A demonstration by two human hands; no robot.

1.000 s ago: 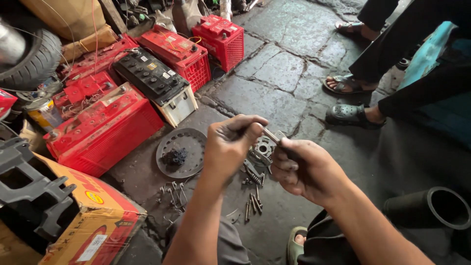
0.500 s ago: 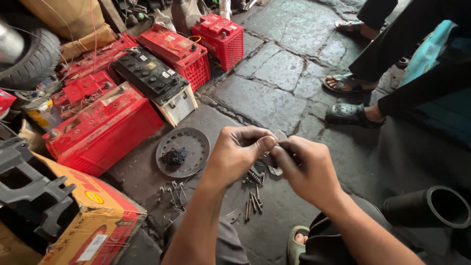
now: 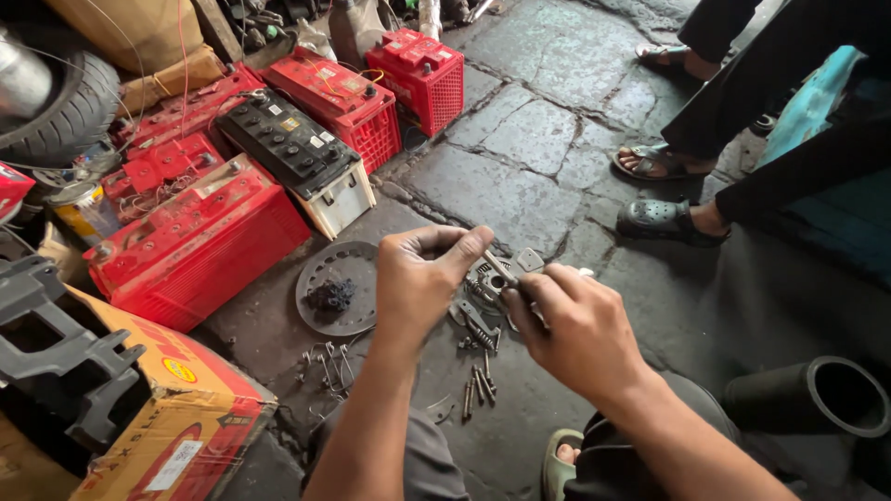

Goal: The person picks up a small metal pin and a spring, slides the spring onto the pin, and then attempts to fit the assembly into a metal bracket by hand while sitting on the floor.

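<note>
Red batteries (image 3: 200, 246), grey metal part (image 3: 487, 278)

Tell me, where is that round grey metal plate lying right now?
The round metal plate lies flat on the stone floor, just left of the person's left hand, in front of the red batteries and above the scattered bolts.

A roadside repair workshop: red vehicle batteries (image 3: 195, 246), a tyre (image 3: 70, 111), loose bolts (image 3: 478, 385) on a grimy stone floor (image 3: 520, 186)
</note>
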